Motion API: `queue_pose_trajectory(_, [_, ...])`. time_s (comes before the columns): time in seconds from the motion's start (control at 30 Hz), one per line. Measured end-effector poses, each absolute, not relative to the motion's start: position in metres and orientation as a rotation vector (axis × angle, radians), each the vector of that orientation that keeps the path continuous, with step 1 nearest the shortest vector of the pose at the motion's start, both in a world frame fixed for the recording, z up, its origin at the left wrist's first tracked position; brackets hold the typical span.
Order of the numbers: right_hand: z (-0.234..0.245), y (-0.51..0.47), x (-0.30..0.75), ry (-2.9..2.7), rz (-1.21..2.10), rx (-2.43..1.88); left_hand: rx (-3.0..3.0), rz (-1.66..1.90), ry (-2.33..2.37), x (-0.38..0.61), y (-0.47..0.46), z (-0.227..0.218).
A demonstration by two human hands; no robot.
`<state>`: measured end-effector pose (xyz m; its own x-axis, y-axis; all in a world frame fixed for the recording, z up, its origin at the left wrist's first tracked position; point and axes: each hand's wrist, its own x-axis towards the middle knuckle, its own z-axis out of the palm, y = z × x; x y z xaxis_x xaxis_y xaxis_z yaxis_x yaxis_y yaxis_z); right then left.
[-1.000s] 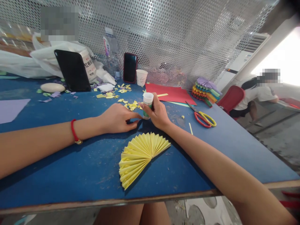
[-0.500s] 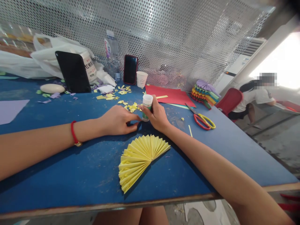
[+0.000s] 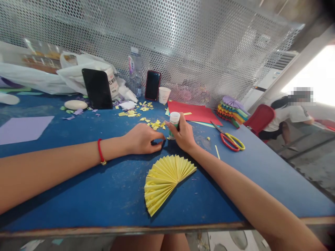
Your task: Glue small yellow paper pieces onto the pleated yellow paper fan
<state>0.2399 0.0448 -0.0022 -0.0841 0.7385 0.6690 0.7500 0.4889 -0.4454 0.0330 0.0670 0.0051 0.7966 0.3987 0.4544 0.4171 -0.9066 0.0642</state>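
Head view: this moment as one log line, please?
Right hand: holds white-topped tube; left hand: near tube's base; yellow fan: on table

Here we are at the bench (image 3: 110, 198), and right before us lies the paper fan (image 3: 167, 184). Just behind it we've got the glue stick (image 3: 174, 120) upright in our right hand (image 3: 185, 135), our left hand (image 3: 142, 138) close on its left. Over to the right we find the scissors (image 3: 229, 139); behind and left of them, the sheets (image 3: 195, 112). Further left we pass the cup (image 3: 164, 95), phone (image 3: 152, 85) and bottle (image 3: 135, 75), all before the mesh screen (image 3: 188, 52).
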Motion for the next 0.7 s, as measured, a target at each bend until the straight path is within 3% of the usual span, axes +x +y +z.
queue_pose_trajectory(0.4, [-0.004,0.040,0.242,-1.493,-0.149,-0.958,-3.158,-1.157,-1.205,0.047,0.066,0.015])
queue_pose_trajectory(0.7, [-0.007,0.036,0.242,-1.628,-0.226,-0.800,-3.316,-1.378,-1.637,0.055,0.068,0.022])
